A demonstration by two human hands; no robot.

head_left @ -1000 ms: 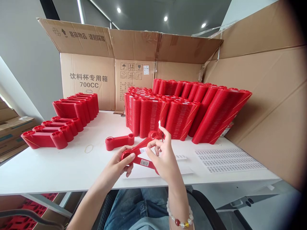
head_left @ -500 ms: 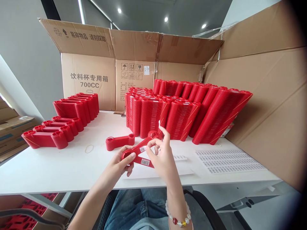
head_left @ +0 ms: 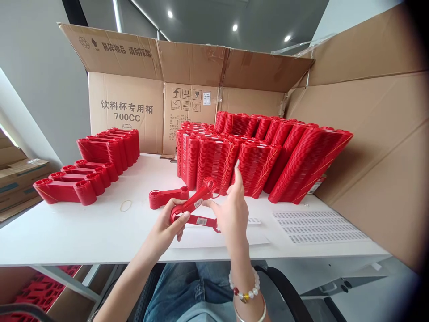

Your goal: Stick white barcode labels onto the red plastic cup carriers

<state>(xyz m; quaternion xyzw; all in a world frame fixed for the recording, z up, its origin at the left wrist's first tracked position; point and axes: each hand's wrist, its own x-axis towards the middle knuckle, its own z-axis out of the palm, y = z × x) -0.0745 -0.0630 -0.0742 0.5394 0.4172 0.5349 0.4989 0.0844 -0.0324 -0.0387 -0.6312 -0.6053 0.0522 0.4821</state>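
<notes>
While both hands (head_left: 201,219) hold carriers (head_left: 196,206), red stacks (head_left: 254,156) perhaps crowd behind.

Your hands hold red plastic carriers (head_left: 196,206) bearing white barcode labels. Behind them on the white table (head_left: 83,232) stand red stacks (head_left: 254,156); behind those, a brown cardboard box (head_left: 134,112) with dark grey print. Right of the carriers lies a white label sheet (head_left: 318,226), grey-printed.

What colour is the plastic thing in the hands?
Bright red plastic piece with small white barcode stickers, seen in the head view.

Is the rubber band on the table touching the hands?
No, the rubber band lies alone on the table, left of both hands.
</notes>
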